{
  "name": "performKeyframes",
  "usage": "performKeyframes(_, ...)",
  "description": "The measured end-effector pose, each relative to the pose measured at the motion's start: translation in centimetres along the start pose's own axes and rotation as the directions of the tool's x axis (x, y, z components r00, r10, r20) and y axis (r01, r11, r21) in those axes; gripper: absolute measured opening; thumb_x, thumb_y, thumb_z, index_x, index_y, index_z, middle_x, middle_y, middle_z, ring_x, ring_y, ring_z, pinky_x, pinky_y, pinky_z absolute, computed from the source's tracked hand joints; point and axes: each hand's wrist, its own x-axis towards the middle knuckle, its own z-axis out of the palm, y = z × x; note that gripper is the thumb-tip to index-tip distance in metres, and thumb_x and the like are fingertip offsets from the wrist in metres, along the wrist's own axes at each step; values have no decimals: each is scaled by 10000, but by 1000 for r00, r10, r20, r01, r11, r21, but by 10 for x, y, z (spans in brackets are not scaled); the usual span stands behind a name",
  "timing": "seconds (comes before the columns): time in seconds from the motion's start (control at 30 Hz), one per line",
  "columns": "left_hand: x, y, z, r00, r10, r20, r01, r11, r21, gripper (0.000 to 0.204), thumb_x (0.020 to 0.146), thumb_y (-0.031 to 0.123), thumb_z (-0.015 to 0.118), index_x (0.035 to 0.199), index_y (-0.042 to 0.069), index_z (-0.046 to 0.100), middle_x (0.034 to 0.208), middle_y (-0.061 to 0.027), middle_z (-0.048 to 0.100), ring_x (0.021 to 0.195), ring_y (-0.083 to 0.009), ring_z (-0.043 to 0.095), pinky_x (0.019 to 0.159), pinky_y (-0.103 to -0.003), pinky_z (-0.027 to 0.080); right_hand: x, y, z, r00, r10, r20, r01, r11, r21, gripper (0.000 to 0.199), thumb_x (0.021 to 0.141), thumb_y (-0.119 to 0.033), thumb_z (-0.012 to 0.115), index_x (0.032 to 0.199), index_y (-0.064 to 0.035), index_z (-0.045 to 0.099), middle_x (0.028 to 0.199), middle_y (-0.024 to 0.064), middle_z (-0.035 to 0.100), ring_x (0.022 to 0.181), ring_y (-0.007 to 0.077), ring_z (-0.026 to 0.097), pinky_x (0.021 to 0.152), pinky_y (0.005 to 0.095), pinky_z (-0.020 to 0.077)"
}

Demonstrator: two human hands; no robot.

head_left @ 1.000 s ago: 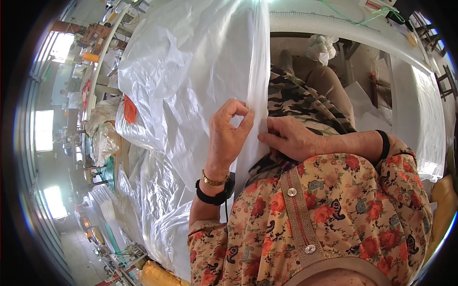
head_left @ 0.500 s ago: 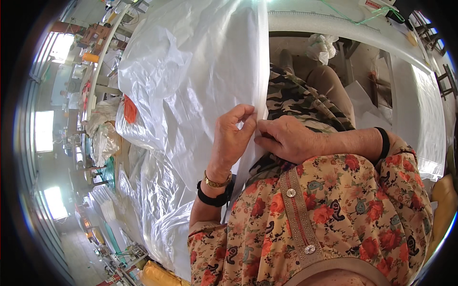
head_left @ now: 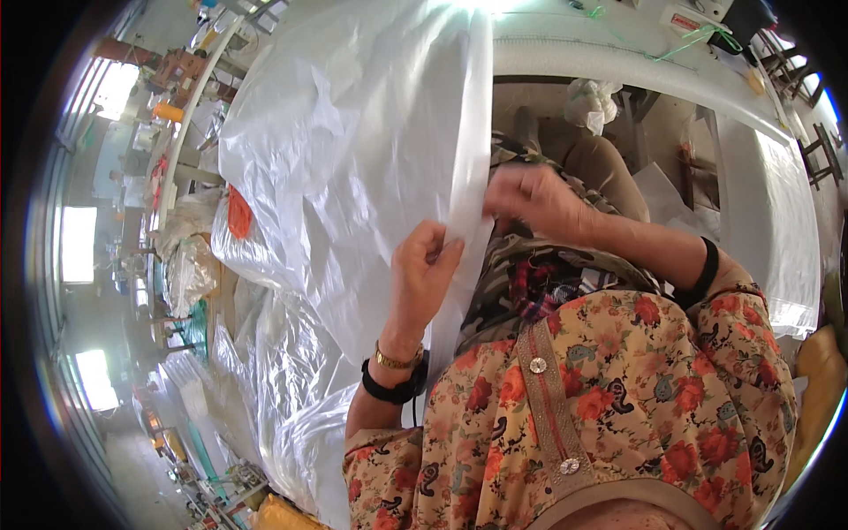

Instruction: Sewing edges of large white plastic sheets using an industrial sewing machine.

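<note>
Right now my left hand (head_left: 422,284) is pinching the edge of a big see-through plastic sheet (head_left: 353,150), with my thumb and fingers squeezed together on it. Just past those fingers, a little higher up the same edge, my right hand (head_left: 536,201) has its fingers closed on the plastic too. That hand looks blurry. The sheet spreads out wide beyond my left fingers and hangs down below them in shiny folds. A white table (head_left: 618,62) sits far above my right fingers. Under both hands is my flowery dress (head_left: 609,397). A black band (head_left: 395,389) is on my left wrist.
</note>
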Motion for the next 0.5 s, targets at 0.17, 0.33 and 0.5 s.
performKeyframes(0.17, -5, 50, -2, 957, 288, -38, -264, 918, 295, 70, 881, 52, 612, 859, -4, 576, 667, -101, 579, 572, -184, 569, 555, -291, 443, 64, 69, -5, 814, 323, -483, -311, 944, 107, 309, 903, -217, 595, 1097, 23, 599, 959, 134, 670, 857, 206, 647, 761, 340, 522)
performKeyframes(0.33, -12, 98, -2, 935, 338, 105, -346, 814, 466, 47, 878, 67, 609, 879, 22, 599, 690, -145, 605, 598, -269, 609, 563, -328, 467, 110, 90, 51, 903, -328, -277, 348, 937, 25, 303, 854, -188, 642, 1107, -21, 630, 926, 117, 683, 811, 202, 659, 687, 322, 532)
performKeyframes(0.5, -10, 77, 8, 902, 382, 202, -426, 712, 558, 69, 857, 93, 621, 849, 50, 568, 704, -136, 601, 622, -320, 609, 562, -385, 456, 109, 96, 24, 961, -195, 195, 197, 980, 8, 284, 853, -178, 634, 1089, -21, 640, 902, 108, 687, 771, 193, 664, 646, 308, 538)
